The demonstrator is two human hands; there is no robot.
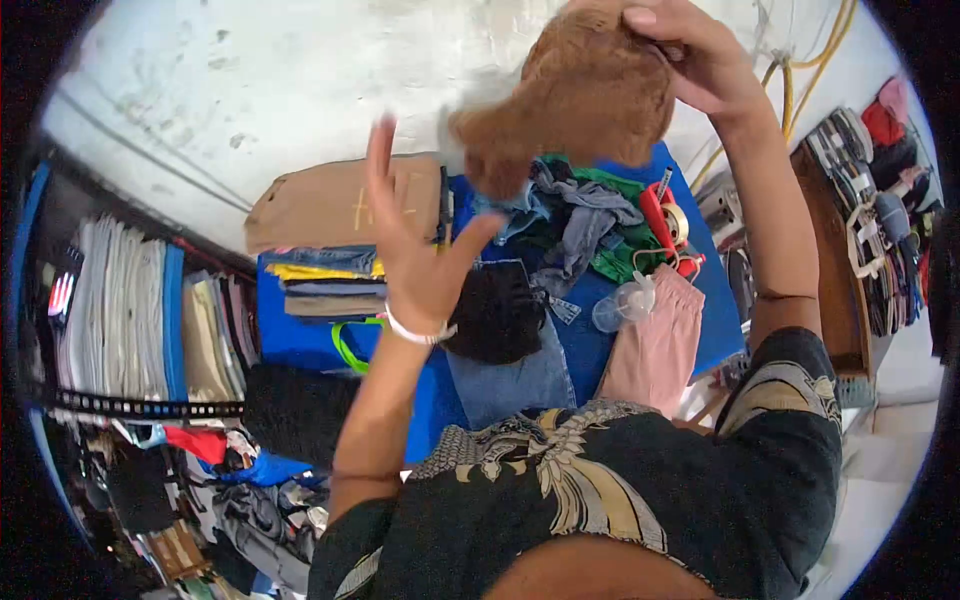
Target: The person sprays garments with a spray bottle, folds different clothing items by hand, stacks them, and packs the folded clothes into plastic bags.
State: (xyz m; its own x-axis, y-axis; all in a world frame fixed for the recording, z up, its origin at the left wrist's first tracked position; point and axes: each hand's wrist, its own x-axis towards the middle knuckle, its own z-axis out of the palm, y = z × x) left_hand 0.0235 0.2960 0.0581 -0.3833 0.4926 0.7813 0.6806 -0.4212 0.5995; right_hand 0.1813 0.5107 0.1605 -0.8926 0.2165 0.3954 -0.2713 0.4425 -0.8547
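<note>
My right hand point(705, 60) is raised at the top, fingers closed on a brown fuzzy piece point(590, 95) that looks like plush or fleece; motion blurs its lower end. My left hand point(420, 250) is lifted over the table with its fingers spread and nothing in it, a white band round the wrist. Beneath the hands, a black cloth piece point(492, 315) rests on blue jeans point(510, 385). To their right lie pink trousers point(655, 345), with a clear plastic item point(622, 302) at their upper left. Crumpled blue-grey garments point(590, 220) are heaped behind.
Folded clothes point(335, 280) are stacked on the blue table point(590, 345) near a brown bag-like cloth point(320, 205). A red tape dispenser point(658, 215) stands at right. Packed shelves point(125, 310) flank the left side; a wooden shelf point(835, 270) with clothes is at right.
</note>
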